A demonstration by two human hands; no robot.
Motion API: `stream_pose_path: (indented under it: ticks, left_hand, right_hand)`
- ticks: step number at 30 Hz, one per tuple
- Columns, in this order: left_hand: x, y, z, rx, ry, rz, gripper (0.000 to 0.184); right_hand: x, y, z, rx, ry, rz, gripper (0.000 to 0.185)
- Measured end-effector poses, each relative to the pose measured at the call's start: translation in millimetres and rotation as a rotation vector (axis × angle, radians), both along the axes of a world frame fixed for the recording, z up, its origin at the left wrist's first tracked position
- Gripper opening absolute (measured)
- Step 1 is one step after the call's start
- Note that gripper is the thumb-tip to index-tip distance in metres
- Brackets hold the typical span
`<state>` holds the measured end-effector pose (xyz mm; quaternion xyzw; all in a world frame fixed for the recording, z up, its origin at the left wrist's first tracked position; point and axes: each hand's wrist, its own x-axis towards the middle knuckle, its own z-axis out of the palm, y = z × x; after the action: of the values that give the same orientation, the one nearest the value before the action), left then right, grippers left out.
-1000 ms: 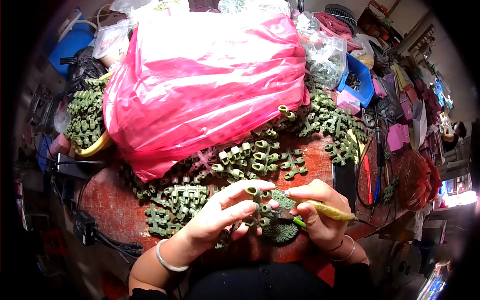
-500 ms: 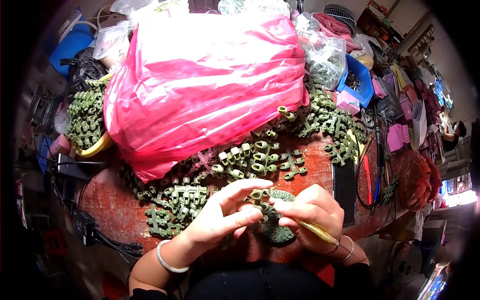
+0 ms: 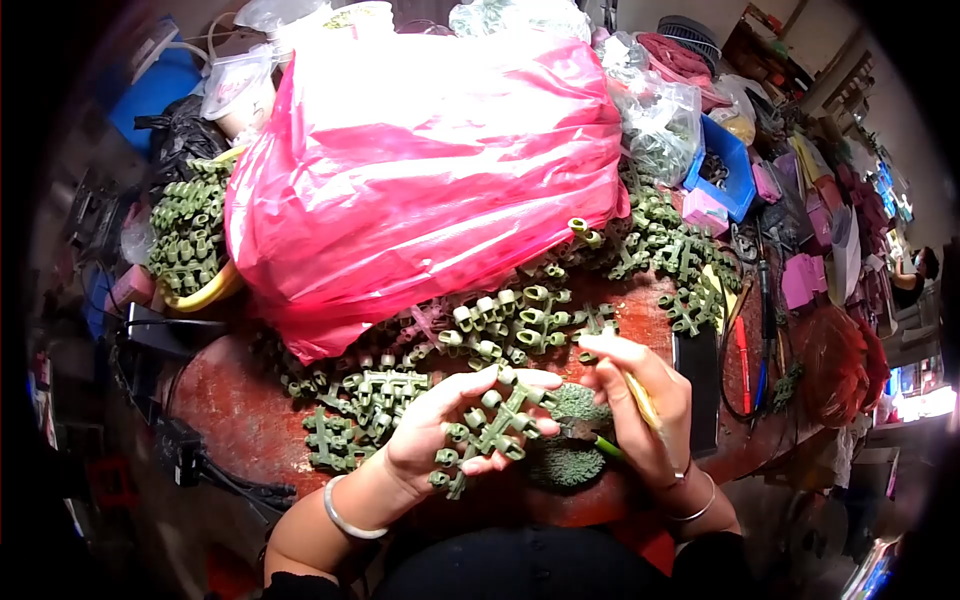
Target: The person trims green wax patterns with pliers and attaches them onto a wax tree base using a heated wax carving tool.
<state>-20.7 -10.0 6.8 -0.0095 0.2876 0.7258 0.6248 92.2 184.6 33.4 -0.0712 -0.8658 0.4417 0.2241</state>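
Note:
A green branched piece with small cups [image 3: 496,425] rests across the palm and fingers of my left hand [image 3: 425,425], its cups facing up. My right hand [image 3: 645,405], to its right, is closed around a yellow-handled tool [image 3: 643,400] held like a pen. The tool's tip cannot be made out. Below and between the hands, two round clumps of fine green material, an upper one [image 3: 577,402] and a lower one [image 3: 565,465], lie on the red table [image 3: 230,400]. A bright green stick [image 3: 608,448] is beside them, partly behind my right hand.
A large pink plastic bag [image 3: 430,190] covers the table's back. Similar green pieces [image 3: 385,390] are heaped along its front edge. At the right are a blue bin [image 3: 728,170], a red pen-like tool [image 3: 741,350], a black flat object [image 3: 697,390] and a person [image 3: 912,275] farther off.
The green piece now lies tilted and more visible in my left hand. My right hand has moved up and away from it, with the yellow tool more upright. The whole view has shifted slightly.

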Motion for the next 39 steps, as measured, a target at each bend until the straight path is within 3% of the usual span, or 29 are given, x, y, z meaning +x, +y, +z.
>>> stream_pose_path:
  ticks: [3, 9, 12, 16, 18, 19, 22, 23, 25, 30, 32, 37, 39]
  left_hand:
    - [-1.1, 0.8, -3.8, 0.068, -0.022, 0.003, 0.055]
    - [-1.6, -3.4, -6.1, 0.069, -0.018, 0.0, 0.045]
    - [1.5, -1.3, -4.3, 0.063, 0.033, 0.054, 0.036]
    - [3.6, 0.2, -2.6, -0.006, 0.148, 0.003, 0.025]
    - [2.6, 0.2, 4.6, -0.152, 0.217, -0.05, 0.031]
    - [3.2, 2.1, 8.6, -0.247, 0.278, -0.068, 0.043]
    - [-3.4, 1.0, -12.3, -0.011, 0.178, -0.126, 0.06]
    - [-0.2, 0.5, -9.6, -0.144, 0.188, -0.09, 0.058]
    - [0.3, 3.8, 0.7, -0.178, 0.187, -0.09, 0.055]
    - [-5.0, -3.1, -5.3, -0.103, 0.235, -0.156, 0.038]
    - [-4.7, -5.0, 4.7, -0.142, 0.372, -0.129, 0.027]
    - [1.5, -1.7, 13.4, -0.263, 0.444, -0.144, 0.022]
    - [3.2, -1.7, 7.6, -0.139, 0.513, 0.0, 0.022]
  right_hand:
    - [-9.4, 13.5, -11.6, 0.494, 0.013, 0.006, 0.026]
    - [-16.6, 18.1, -20.9, 0.634, -0.098, 0.049, 0.026]
    - [-12.9, 23.2, -23.2, 0.611, -0.094, -0.021, 0.026]
    - [-13.4, 23.7, -16.7, 0.279, 0.107, -0.062, 0.022]
    - [-5.4, 15.9, -5.2, 0.064, 0.017, -0.069, 0.02]
    - [-4.6, 13.7, -2.1, -0.017, 0.0, -0.044, 0.019]
    - [-6.3, 11.1, -4.6, 0.07, 0.251, 0.184, 0.026]
    - [-5.9, 10.2, -2.5, 0.103, 0.303, 0.262, 0.028]
    - [-0.4, 5.9, -1.3, 0.133, 0.289, 0.331, 0.03]
    - [-2.8, 7.2, -5.8, 0.165, 0.258, 0.382, 0.026]
    - [-2.0, 8.3, -5.0, 0.177, 0.247, 0.39, 0.026]
    - [-2.2, 10.4, -4.5, 0.243, 0.241, 0.429, 0.027]
    - [-2.3, 5.8, 2.7, 0.001, 0.201, 0.274, 0.029]
